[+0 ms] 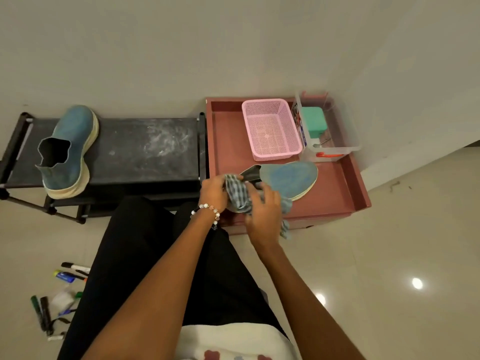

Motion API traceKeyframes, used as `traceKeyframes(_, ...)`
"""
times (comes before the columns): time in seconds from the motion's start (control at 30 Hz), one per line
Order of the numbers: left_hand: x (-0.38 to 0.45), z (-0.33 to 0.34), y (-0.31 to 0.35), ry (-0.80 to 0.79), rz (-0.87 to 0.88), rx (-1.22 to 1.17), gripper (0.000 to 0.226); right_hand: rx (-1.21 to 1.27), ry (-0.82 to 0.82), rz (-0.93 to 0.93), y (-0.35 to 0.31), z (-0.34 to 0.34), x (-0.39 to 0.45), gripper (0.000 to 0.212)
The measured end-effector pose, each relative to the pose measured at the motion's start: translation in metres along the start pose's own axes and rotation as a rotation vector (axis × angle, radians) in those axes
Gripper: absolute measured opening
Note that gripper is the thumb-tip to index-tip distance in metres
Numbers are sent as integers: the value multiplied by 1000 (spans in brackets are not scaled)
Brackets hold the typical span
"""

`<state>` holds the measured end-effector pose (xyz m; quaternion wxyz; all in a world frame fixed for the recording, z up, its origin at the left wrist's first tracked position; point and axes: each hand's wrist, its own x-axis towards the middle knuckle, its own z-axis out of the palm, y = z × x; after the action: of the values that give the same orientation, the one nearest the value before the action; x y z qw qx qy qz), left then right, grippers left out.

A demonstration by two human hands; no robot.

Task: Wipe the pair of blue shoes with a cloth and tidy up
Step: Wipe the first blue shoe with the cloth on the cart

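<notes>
One blue shoe with a cream sole stands on the black shoe rack at the left, toe toward the wall. The other blue shoe lies on the pink-brown tray table, toe pointing right. A grey-blue checked cloth is bunched at that shoe's heel opening. My left hand, with a bead bracelet on the wrist, grips the cloth from the left. My right hand holds the cloth from the near side, and an end of it hangs below my palm.
A pink mesh basket and a clear plastic box with a green item stand at the back of the tray table. Markers and small bottles lie scattered on the tiled floor at lower left. My black-clad legs fill the foreground.
</notes>
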<state>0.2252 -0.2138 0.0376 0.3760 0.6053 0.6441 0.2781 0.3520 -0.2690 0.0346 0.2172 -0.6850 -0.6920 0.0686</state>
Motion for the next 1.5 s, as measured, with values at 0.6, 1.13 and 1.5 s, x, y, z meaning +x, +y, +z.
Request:
traceKeyframes(0.6,21,10,-8,81,-149,-93,36,107,166,304,50,1,-7,48)
traceKeyframes(1.13,-24,10,-11,-349,210,1009,69,-349,-273,-335,60,39,-9,58)
traceKeyframes(1.5,-12,26,-13,-424,13,1326,89,-87,-361,90,-1,46,4,63)
